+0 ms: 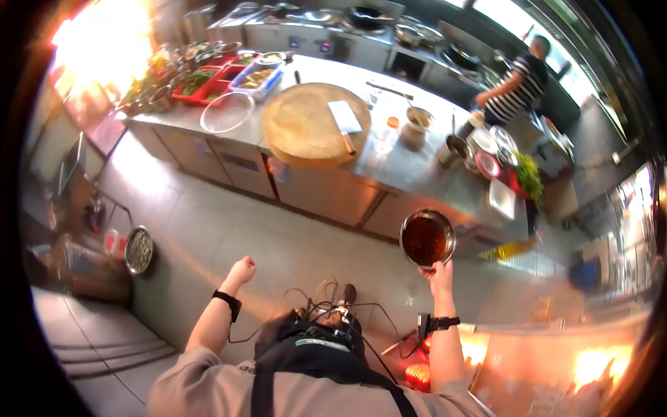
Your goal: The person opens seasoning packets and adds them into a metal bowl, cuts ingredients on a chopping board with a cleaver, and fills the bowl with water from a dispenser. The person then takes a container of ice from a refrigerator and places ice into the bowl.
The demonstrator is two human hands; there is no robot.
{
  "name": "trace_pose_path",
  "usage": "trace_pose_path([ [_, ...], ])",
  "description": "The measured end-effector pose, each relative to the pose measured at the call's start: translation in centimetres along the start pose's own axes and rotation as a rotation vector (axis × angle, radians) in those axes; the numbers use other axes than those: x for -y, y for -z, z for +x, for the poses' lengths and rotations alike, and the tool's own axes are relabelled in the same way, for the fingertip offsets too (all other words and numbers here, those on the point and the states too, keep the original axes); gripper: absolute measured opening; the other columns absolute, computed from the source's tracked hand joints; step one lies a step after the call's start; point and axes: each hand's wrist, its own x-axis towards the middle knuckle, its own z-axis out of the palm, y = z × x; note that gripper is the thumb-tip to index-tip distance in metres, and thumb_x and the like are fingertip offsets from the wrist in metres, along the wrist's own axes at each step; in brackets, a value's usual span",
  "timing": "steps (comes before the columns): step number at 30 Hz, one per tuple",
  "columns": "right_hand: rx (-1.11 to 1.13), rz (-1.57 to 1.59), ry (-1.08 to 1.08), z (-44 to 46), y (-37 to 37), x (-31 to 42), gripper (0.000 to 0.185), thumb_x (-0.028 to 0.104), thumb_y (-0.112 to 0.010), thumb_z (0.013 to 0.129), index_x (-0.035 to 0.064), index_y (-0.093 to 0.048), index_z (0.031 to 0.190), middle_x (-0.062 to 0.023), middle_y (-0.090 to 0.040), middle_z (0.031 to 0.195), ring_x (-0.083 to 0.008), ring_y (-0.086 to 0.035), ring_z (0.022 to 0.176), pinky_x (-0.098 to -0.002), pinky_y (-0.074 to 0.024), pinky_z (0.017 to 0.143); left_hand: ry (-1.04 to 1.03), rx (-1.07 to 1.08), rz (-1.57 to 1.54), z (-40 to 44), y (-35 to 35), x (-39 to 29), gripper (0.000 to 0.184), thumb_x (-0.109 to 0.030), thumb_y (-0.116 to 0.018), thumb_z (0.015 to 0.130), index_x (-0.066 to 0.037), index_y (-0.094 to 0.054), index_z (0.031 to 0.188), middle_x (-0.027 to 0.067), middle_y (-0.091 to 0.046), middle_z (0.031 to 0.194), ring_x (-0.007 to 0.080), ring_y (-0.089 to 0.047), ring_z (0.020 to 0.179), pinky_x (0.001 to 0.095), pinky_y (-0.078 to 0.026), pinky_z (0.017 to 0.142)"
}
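Observation:
My right hand (439, 276) grips the near rim of a round metal bowl (453, 244), fingers closed on its edge. Dark reddish-brown liquid (424, 240) with small bits in it fills the lower part of the bowl. The bowl is held above the floor, in front of the steel counter (410, 167). Out to the left, over bare floor, my left hand (241, 270) is curled closed with nothing visible in it. Both wrists wear dark straps, and cables hang at my waist.
On the counter are a round wooden chopping board (299, 121) with a cleaver (344, 117), red trays (195, 83), a clear bottle (385, 137) and metal pots (453, 150). Bright flames (104, 45) flare at upper left. A person (517, 87) in stripes stands beyond the counter.

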Motion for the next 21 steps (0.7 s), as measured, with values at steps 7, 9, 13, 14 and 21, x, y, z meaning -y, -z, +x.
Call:
trace_pose_path([
  [7,0.353,-0.005,-0.009,22.8,-18.5,8.3,0.043,0.003,-0.044,0.081,0.0032,-0.035,0.123,-0.0187,-0.053,0.11,-0.0339,-0.062,0.088,-0.0452,-0.0601,0.066,0.463,-0.118,-0.376,-0.1,-0.3,2.7,0.021,-0.014,-0.055,0.082,-0.004,-0.061,0.099,0.014,-0.066,0.079,0.0246,-0.065,0.064,0.0373,-0.053,0.059],
  [9,0.434,-0.016,-0.014,28.3,-23.4,9.0,0.045,0.003,-0.045,0.08,0.0044,-0.035,0.124,-0.0187,-0.052,0.111,-0.034,-0.062,0.089,-0.046,-0.0601,0.066,0.604,-0.11,-0.527,-1.8,1.0,1.0,0.021,-0.012,-0.054,0.083,-0.003,-0.058,0.102,0.0097,-0.063,0.075,0.0189,-0.061,0.057,0.0332,-0.051,0.05],
  [13,0.435,-0.029,-0.037,36.0,-32.5,10.9,0.042,0.002,-0.047,0.078,0.002,-0.04,0.119,-0.0192,-0.053,0.108,-0.0332,-0.062,0.085,-0.0476,-0.0599,0.063,0.732,-0.172,-0.677,-5.0,0.1,-0.9,0.019,-0.009,-0.052,0.086,-0.002,-0.054,0.103,0.009,-0.059,0.074,0.017,-0.058,0.052,0.0299,-0.048,0.044],
  [14,0.421,-0.051,-0.111,39.3,-34.9,10.3,0.038,0.001,-0.047,0.078,-0.0009,-0.044,0.116,-0.0198,-0.055,0.105,-0.0336,-0.063,0.083,-0.0472,-0.06,0.062,0.758,-0.205,-0.693,-5.4,0.1,-0.9,0.018,-0.008,-0.051,0.086,-0.002,-0.053,0.103,0.0092,-0.058,0.074,0.0171,-0.057,0.052,0.0298,-0.047,0.043],
  [21,0.397,-0.081,-0.13,50.6,-46.4,7.1,0.028,0.0,-0.045,0.076,-0.0143,-0.055,0.097,-0.022,-0.063,0.082,-0.0355,-0.065,0.063,-0.0441,-0.0579,0.049,0.966,-0.358,-0.874,-12.7,-2.0,-1.2,0.015,-0.011,-0.049,0.091,-0.003,-0.051,0.103,0.0091,-0.058,0.073,0.0178,-0.056,0.051,0.0308,-0.048,0.043],
])
